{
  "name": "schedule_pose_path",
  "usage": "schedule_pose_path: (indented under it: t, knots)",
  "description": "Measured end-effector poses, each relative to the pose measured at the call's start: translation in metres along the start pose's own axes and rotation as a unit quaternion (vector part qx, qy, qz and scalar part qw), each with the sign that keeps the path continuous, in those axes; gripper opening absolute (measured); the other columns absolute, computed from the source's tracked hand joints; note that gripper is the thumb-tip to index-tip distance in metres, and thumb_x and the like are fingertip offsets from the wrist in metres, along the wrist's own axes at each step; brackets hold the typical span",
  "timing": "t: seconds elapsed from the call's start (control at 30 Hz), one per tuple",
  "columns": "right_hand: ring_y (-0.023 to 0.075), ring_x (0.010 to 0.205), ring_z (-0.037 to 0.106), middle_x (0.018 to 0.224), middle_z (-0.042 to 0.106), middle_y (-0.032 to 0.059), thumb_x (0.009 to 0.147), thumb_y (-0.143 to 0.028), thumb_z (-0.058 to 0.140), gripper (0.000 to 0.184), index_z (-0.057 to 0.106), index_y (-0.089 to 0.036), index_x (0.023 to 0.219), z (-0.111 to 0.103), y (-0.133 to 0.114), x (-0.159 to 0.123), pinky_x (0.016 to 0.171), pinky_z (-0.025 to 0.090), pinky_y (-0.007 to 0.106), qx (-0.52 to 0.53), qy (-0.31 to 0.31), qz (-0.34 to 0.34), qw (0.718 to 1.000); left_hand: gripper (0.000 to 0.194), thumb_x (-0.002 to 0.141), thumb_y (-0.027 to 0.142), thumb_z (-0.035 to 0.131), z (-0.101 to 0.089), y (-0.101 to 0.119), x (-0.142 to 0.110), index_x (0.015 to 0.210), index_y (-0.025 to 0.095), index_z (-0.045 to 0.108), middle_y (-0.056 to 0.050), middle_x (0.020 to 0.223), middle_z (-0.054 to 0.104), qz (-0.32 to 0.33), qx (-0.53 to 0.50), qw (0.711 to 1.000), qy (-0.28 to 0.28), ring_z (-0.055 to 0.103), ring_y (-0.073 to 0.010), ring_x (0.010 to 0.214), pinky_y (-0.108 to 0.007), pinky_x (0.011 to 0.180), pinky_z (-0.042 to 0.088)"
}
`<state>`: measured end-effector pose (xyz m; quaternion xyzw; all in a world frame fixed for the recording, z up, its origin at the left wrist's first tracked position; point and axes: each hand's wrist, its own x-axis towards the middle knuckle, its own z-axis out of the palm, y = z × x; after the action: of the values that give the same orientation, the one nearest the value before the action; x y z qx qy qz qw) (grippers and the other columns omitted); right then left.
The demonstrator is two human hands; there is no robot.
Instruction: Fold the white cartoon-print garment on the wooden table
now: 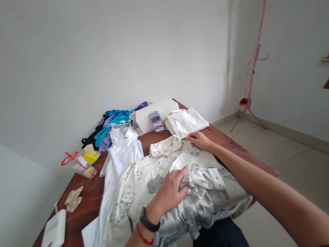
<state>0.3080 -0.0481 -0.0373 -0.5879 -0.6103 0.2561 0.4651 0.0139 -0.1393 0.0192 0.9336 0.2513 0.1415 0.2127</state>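
Note:
A pale printed shirt (147, 185) with a grey cartoon pattern lies spread on the brown table (239, 150), its collar toward the far side. My left hand (170, 192) lies flat on the middle of the shirt, fingers together, pressing the fabric. It wears a black band and a red cord at the wrist. My right hand (199, 140) rests on the shirt's far right shoulder, next to the collar, fingers on the cloth. A white dress shirt (122, 148) lies under and to the left of the printed one.
A folded white garment (186, 121) and a white box (154, 114) sit at the table's far end, beside a heap of blue, purple and black clothes (110, 129). At left are a plastic cup (83, 167), crumpled paper (73, 199) and a white device (51, 235). A pink coat stand (255, 49) occupies the corner.

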Motion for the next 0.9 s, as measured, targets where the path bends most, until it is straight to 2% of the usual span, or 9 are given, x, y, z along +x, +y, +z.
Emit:
schedule_pose_path:
  t: [0.13, 0.2, 0.27, 0.37, 0.47, 0.57, 0.63, 0.8, 0.9]
  knots:
    - [0.0139, 0.052, 0.052, 0.056, 0.062, 0.0009, 0.089, -0.042, 0.056, 0.033, 0.068, -0.015, 0.074, -0.001, 0.000, 0.001, 0.056, 0.038, 0.026, -0.003, -0.014, -0.004, 1.000, 0.064, 0.076, 0.007, 0.060, -0.004, -0.001, -0.024, 0.137, 0.025, 0.063, -0.006, 0.101, 0.066, -0.053, -0.068, 0.992, 0.089, 0.063, -0.0237, 0.099, -0.039, 0.096, 0.053]
    - [0.0140, 0.052, 0.053, 0.057, 0.063, 0.0012, 0.089, -0.042, 0.057, 0.033, 0.068, -0.015, 0.075, -0.002, 0.002, 0.001, 0.056, 0.038, 0.026, -0.002, -0.021, -0.006, 1.000, 0.038, 0.075, 0.009, 0.060, -0.009, -0.001, -0.038, 0.108, 0.022, 0.074, -0.005, 0.092, 0.063, -0.073, -0.098, 0.985, 0.118, 0.062, -0.0229, 0.093, -0.036, 0.088, 0.053]
    - [0.0141, 0.052, 0.053, 0.057, 0.064, 0.0009, 0.089, -0.042, 0.058, 0.032, 0.070, -0.015, 0.077, -0.002, 0.004, 0.003, 0.056, 0.039, 0.025, 0.002, -0.027, -0.008, 1.000, 0.014, 0.078, 0.012, 0.060, -0.016, -0.004, -0.051, 0.083, 0.020, 0.071, -0.006, 0.089, 0.062, -0.090, -0.132, 0.977, 0.142, 0.062, -0.0223, 0.091, -0.034, 0.085, 0.051]
    - [0.0142, 0.052, 0.054, 0.056, 0.064, 0.0000, 0.088, -0.041, 0.059, 0.030, 0.071, -0.015, 0.078, -0.002, 0.009, 0.006, 0.056, 0.039, 0.025, 0.009, -0.030, -0.008, 0.999, 0.004, 0.076, 0.014, 0.063, -0.024, -0.015, -0.066, 0.075, 0.018, 0.064, -0.008, 0.102, 0.065, -0.122, -0.223, 0.953, 0.165, 0.062, -0.0233, 0.102, -0.033, 0.092, 0.047]
    - [0.0142, 0.051, 0.054, 0.055, 0.064, -0.0002, 0.087, -0.040, 0.061, 0.028, 0.072, -0.016, 0.078, 0.000, 0.014, 0.009, 0.056, 0.039, 0.025, 0.017, -0.030, -0.007, 0.999, 0.020, 0.072, 0.017, 0.071, -0.024, -0.030, -0.074, 0.065, 0.018, 0.053, -0.010, 0.114, 0.068, -0.183, -0.356, 0.894, 0.201, 0.062, -0.0254, 0.112, -0.033, 0.099, 0.045]
    - [0.0140, 0.050, 0.054, 0.056, 0.065, -0.0003, 0.087, -0.039, 0.060, 0.026, 0.071, -0.017, 0.078, 0.001, 0.018, 0.011, 0.055, 0.039, 0.025, 0.021, -0.032, -0.004, 0.999, 0.033, 0.069, 0.019, 0.077, -0.019, -0.042, -0.078, 0.062, 0.019, 0.044, -0.007, 0.107, 0.071, -0.226, -0.478, 0.806, 0.266, 0.065, -0.0239, 0.107, -0.034, 0.098, 0.047]
    - [0.0138, 0.049, 0.053, 0.055, 0.064, -0.0007, 0.087, -0.040, 0.060, 0.026, 0.071, -0.018, 0.077, 0.002, 0.019, 0.011, 0.054, 0.039, 0.025, 0.020, -0.037, -0.001, 0.999, 0.034, 0.068, 0.018, 0.078, -0.015, -0.046, -0.079, 0.064, 0.019, 0.045, -0.005, 0.100, 0.072, -0.228, -0.518, 0.773, 0.286, 0.066, -0.0220, 0.100, -0.033, 0.096, 0.048]
    - [0.0131, 0.047, 0.051, 0.055, 0.063, -0.0011, 0.086, -0.042, 0.059, 0.028, 0.070, -0.018, 0.077, 0.001, 0.017, 0.011, 0.051, 0.040, 0.025, 0.010, -0.046, 0.003, 0.999, 0.016, 0.078, 0.023, 0.077, -0.010, -0.046, -0.082, 0.076, 0.017, 0.062, -0.005, 0.095, 0.072, -0.207, -0.496, 0.801, 0.264, 0.066, -0.0197, 0.095, -0.030, 0.094, 0.048]
    - [0.0135, 0.047, 0.051, 0.055, 0.062, -0.0006, 0.086, -0.046, 0.058, 0.031, 0.070, -0.018, 0.078, -0.001, 0.013, 0.010, 0.050, 0.039, 0.025, 0.002, -0.048, 0.003, 0.999, 0.015, 0.080, 0.026, 0.076, -0.010, -0.045, -0.082, 0.079, 0.017, 0.065, -0.006, 0.095, 0.072, -0.198, -0.485, 0.809, 0.265, 0.066, -0.0202, 0.096, -0.031, 0.094, 0.048]
